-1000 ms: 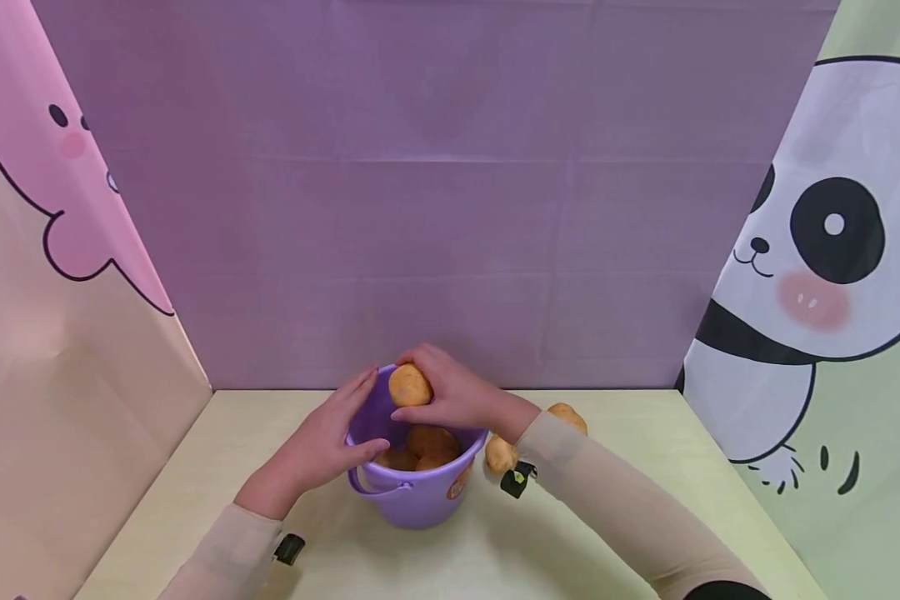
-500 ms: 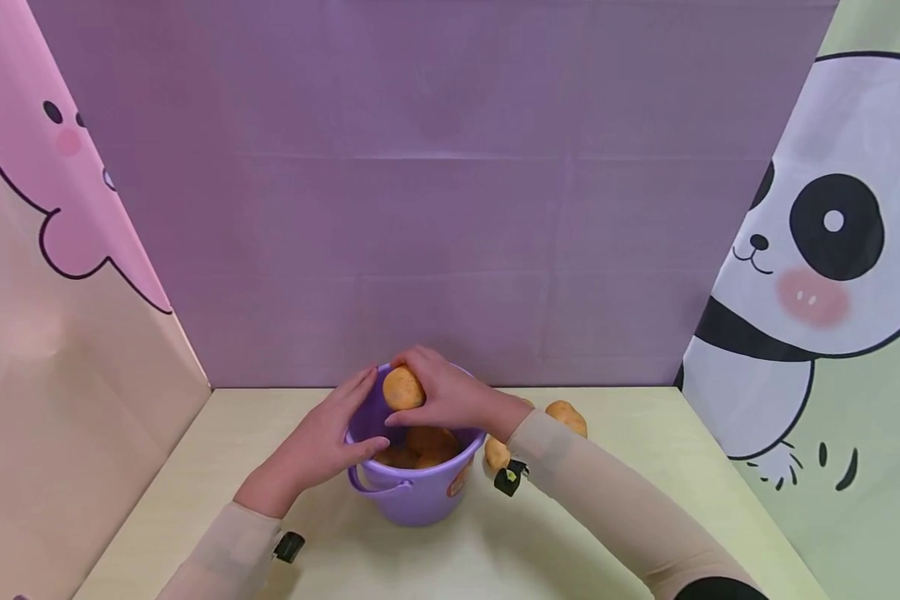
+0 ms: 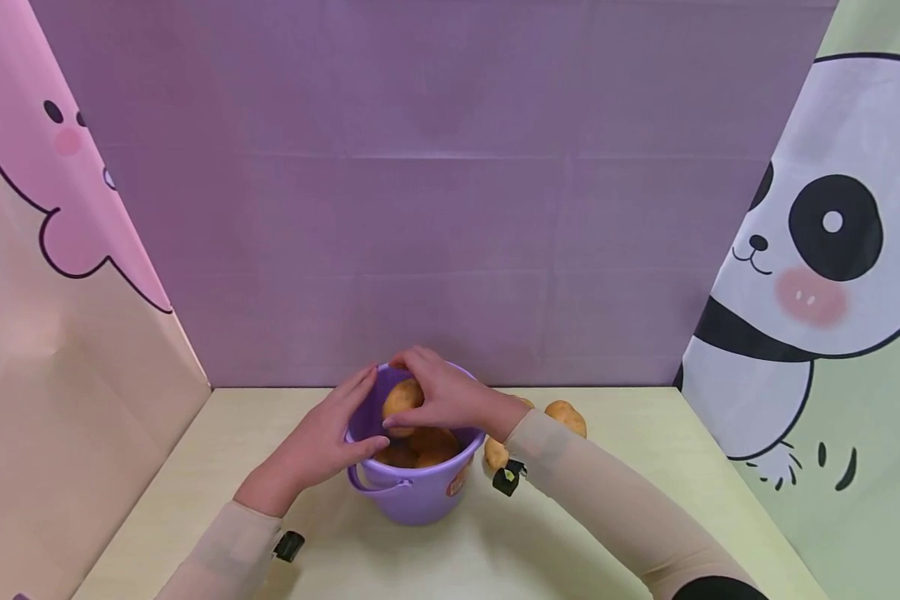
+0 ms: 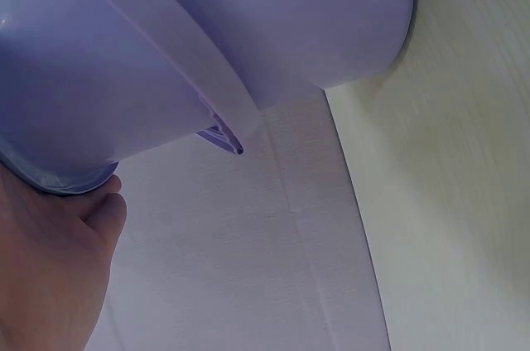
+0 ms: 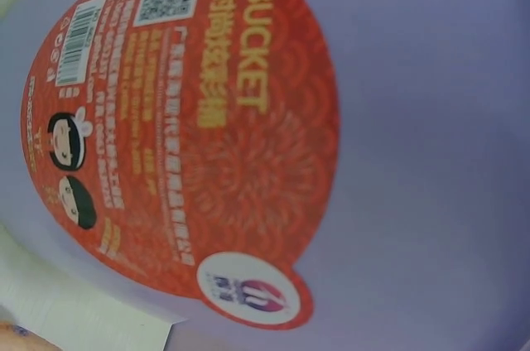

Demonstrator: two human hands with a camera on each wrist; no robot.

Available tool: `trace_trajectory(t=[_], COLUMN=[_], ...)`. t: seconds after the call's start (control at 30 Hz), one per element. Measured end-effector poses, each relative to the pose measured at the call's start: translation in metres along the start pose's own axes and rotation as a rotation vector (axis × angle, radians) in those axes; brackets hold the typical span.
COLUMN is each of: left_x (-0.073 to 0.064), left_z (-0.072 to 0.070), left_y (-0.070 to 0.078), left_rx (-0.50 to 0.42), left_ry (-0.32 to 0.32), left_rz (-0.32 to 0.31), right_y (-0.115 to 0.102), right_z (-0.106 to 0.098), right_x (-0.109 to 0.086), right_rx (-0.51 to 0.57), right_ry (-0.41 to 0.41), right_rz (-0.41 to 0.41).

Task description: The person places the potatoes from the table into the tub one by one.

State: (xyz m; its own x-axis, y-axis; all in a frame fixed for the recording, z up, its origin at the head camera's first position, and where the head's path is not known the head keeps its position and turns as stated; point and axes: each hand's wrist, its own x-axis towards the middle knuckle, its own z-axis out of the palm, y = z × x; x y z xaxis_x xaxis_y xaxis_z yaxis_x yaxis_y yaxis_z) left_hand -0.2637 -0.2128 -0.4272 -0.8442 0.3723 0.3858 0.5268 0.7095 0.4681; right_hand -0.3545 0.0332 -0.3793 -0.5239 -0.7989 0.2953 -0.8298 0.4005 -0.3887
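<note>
Fingers of my R hand (image 3: pixel 446 393) round potato (image 3: pixel 401 397), can't tell if gripping; L hand (image 3: pixel 324 446) grips bucket (image 3: pixel 429 500). Potato prob. firm: I'd cup it midway.

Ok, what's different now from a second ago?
The potato at the right hand has gone lower inside the purple bucket, and that hand has edged slightly left. Whether it still grips the potato, I can't tell. The left hand stays on the bucket; the bucket, the potatoes in it and the loose potatoes beyond the right arm look unmoved.
</note>
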Motion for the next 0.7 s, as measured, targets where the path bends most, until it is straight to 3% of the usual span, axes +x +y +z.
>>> trace_trajectory(t=[0.47, 0.7], left_x=[0.0019, 0.0019], left_z=[0.0002, 0.0014], left_y=[-0.0007, -0.0011], left_rx=[-0.004, -0.007], left_ry=[-0.003, -0.002], left_rz=[-0.007, -0.009], right_y=[0.0026, 0.0060], right_z=[-0.0016, -0.0060], right_x=[-0.0014, -0.0041], right_rx=[0.060, 0.122], right_ry=[0.024, 0.112], right_rz=[-0.010, -0.051])
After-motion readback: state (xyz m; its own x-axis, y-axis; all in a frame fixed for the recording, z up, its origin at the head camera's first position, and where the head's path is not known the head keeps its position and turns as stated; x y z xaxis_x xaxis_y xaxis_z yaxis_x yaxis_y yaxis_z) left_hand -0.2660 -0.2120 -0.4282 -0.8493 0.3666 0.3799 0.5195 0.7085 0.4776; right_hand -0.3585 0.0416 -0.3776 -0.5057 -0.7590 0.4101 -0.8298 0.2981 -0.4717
